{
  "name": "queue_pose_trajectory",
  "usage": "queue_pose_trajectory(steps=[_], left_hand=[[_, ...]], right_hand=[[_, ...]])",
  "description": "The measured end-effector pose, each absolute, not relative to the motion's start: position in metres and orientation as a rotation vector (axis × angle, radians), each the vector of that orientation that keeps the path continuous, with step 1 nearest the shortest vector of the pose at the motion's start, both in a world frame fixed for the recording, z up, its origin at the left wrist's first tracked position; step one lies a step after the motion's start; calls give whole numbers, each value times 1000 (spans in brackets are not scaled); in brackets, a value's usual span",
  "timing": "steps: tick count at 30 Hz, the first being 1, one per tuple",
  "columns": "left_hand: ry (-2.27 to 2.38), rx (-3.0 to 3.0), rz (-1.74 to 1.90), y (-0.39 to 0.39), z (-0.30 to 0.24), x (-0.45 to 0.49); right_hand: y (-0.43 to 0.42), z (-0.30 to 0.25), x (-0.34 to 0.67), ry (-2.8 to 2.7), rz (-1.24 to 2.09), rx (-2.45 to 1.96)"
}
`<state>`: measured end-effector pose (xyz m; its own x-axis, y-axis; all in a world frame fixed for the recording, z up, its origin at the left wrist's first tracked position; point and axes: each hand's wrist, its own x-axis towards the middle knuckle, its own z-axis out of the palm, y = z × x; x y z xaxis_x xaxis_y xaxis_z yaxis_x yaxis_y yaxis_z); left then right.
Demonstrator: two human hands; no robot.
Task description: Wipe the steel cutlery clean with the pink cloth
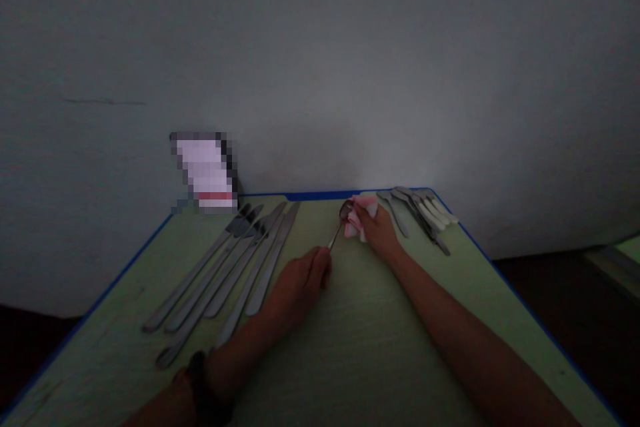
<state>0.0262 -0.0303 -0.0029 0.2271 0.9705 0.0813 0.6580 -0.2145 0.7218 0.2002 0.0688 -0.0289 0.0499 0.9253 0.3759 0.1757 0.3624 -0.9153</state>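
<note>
My left hand (309,273) is closed around the handle of a metal spoon (345,211), whose bowl points away from me. My right hand (377,230) pinches a pink and white cloth (356,219) against the right side of the spoon's bowl. Part of the bowl is covered by the cloth, and the handle's end is hidden in my left fist. Left of my left hand lie several long metal table knives (273,257) and other long-handled cutlery (200,290), side by side. A single metal spoon (395,213) rests just beyond my right hand.
At the far right corner lie several more pieces of metal cutlery (423,217) and white-handled pieces (437,210). A blurred-out phone-like screen (207,170) leans on the wall (320,67) at the back left. The pale green table (360,347) has a blue edge.
</note>
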Motion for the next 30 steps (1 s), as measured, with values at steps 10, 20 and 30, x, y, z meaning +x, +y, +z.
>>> queue_pose_trajectory(steps=[10, 20, 30], left_hand=[[1390, 1688, 901, -22, -5, 23], [1396, 1696, 925, -24, -7, 20], [1378, 1825, 915, -28, -5, 25]], right_hand=[[62, -23, 191, -1363, 876, -1075], [63, -19, 188, -1292, 966, -1048], [64, -24, 189, -1189, 1255, -1079]])
